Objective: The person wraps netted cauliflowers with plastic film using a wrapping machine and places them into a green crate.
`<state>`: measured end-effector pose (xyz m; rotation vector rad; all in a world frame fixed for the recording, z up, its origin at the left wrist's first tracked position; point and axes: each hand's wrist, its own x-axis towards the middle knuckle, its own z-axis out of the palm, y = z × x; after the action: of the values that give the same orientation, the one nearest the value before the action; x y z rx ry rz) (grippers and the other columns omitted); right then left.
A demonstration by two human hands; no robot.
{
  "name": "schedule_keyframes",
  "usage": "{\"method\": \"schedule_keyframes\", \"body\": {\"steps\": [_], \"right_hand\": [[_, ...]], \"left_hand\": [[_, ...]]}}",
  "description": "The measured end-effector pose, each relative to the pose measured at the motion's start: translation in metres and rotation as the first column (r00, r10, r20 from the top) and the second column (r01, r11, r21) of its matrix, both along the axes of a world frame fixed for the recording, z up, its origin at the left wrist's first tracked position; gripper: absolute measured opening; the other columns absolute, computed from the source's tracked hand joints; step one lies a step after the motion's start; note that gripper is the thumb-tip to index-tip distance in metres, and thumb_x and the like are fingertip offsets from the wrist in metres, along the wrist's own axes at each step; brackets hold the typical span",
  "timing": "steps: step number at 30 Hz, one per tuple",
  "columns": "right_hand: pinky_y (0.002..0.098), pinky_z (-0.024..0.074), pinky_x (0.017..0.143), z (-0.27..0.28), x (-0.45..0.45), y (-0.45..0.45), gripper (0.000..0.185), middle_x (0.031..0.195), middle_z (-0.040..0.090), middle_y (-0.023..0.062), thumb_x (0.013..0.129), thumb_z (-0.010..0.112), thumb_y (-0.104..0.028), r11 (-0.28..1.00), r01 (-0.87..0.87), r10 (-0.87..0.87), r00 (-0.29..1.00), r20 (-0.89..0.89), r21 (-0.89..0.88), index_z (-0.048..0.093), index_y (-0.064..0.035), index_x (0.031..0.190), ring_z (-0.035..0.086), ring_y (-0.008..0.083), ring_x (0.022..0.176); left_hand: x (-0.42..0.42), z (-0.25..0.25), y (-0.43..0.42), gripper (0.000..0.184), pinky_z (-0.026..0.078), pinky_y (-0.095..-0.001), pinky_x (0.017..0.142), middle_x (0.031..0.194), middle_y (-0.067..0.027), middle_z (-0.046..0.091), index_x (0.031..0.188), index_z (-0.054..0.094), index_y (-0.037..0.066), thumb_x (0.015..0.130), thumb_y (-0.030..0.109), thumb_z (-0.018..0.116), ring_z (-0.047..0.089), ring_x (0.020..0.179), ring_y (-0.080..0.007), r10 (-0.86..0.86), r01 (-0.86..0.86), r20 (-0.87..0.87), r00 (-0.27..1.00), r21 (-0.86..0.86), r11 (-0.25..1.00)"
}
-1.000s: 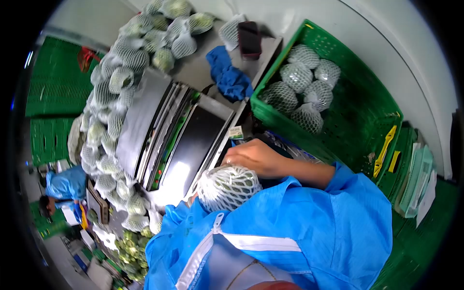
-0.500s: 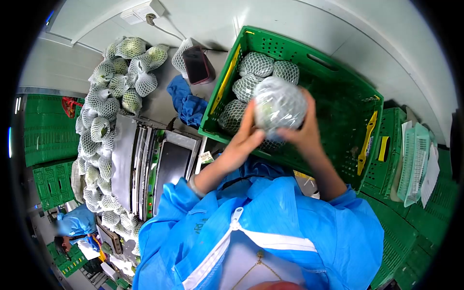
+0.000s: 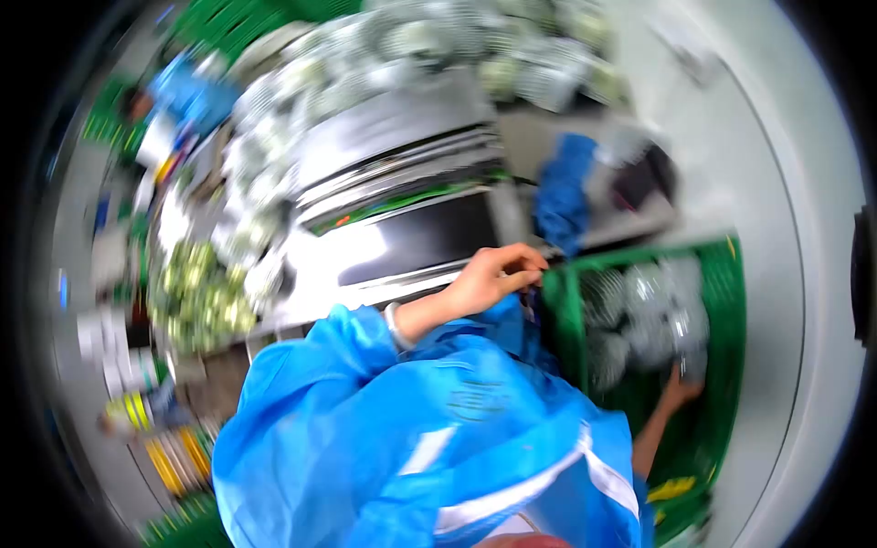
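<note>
Inside the green crate [image 3: 735,301] on the right, my right hand [image 3: 683,388] is around the near end of a plastic-wrapped round piece of produce [image 3: 692,352]. Blur hides part of its fingers. Several more pieces in white foam nets [image 3: 605,297] lie beside it at the crate's far end. My left hand [image 3: 502,277] is held just left of the crate's rim, in front of the metal machine with a dark flat plate [image 3: 420,242]. Its fingers are curled in, thumb close to the fingertips, and nothing shows between them.
Foam-netted produce [image 3: 416,41] is heaped behind the machine. A blue cloth [image 3: 562,196] and a dark phone [image 3: 644,178] lie behind the crate. A white wall [image 3: 776,183] runs along the right. A pile of yellow-green produce [image 3: 201,297] and a person in blue [image 3: 192,91] are at left.
My view has swung left. The wrapped produce, earlier held in both hands above the crate, is now down inside it under my right hand. My left hand has let go and moved left.
</note>
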<state>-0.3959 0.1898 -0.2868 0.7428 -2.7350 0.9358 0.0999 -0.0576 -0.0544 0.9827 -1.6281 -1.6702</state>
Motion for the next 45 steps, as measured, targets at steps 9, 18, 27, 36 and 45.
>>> {"method": "schedule_keyframes", "body": {"steps": [9,18,27,36,45], "right_hand": [[0.0453,0.0483,0.096,0.035,-0.073,-0.029,0.083,0.132,0.052,0.0227,0.072,0.081,-0.053,0.99,-0.059,0.1,0.938,-0.332,0.13,0.054,-0.0007,0.131,0.056,0.036,0.115],[0.0424,0.0446,0.098,0.225,0.27,-0.257,0.034,0.137,0.05,0.0187,0.094,0.057,-0.006,0.477,-0.856,0.866,0.418,-0.275,0.201,0.054,0.0016,0.127,0.051,0.0346,0.122],[0.0424,0.0421,0.097,0.246,0.484,-0.332,0.015,0.119,0.061,0.0176,0.086,0.06,0.002,0.007,-0.999,0.999,0.009,0.045,0.05,0.062,0.0032,0.101,0.056,0.0358,0.111],[0.0402,0.0407,0.106,0.257,0.62,-0.438,0.079,0.149,0.039,0.0164,0.079,0.069,-0.003,-0.082,-0.957,0.964,-0.147,0.222,-0.278,0.033,-0.0083,0.148,0.041,0.0337,0.135],[0.0406,0.0424,0.104,0.219,0.538,-0.476,0.087,0.152,0.035,0.0127,0.072,0.067,0.003,-0.078,-0.992,0.931,-0.108,0.35,-0.097,0.033,-0.0208,0.148,0.042,0.038,0.133]], "left_hand": [[0.355,-0.073,-0.042,0.045,0.049,-0.0322,0.085,0.109,-0.0139,0.066,0.125,0.056,0.004,0.081,0.003,0.068,0.063,0.097,-0.0239,0.983,-0.835,0.111,0.147,-0.52,0.183],[0.578,-0.16,0.08,0.106,0.039,-0.0673,0.095,0.153,-0.0156,0.026,0.145,0.038,0.032,0.053,0.028,0.09,0.029,0.132,-0.0516,0.35,-0.725,0.867,-0.355,-0.491,0.482],[0.601,-0.136,0.058,0.088,0.05,-0.0337,0.09,0.129,-0.0134,0.055,0.142,0.04,0.01,0.062,0.016,0.076,0.055,0.118,-0.023,0.946,-1.0,0.326,-0.002,0.014,-0.006],[0.409,0.012,-0.175,0.075,0.034,-0.0457,0.11,0.143,-0.0186,0.04,0.126,0.054,0.013,0.055,0.01,0.076,0.038,0.133,-0.0392,0.567,-0.293,0.192,0.801,-0.7,0.651],[0.292,-0.03,-0.238,0.092,0.036,-0.048,0.111,0.148,-0.0157,0.038,0.139,0.047,0.021,0.054,0.007,0.08,0.033,0.136,-0.0419,0.348,0.072,0.42,0.838,-0.718,0.693]]}}
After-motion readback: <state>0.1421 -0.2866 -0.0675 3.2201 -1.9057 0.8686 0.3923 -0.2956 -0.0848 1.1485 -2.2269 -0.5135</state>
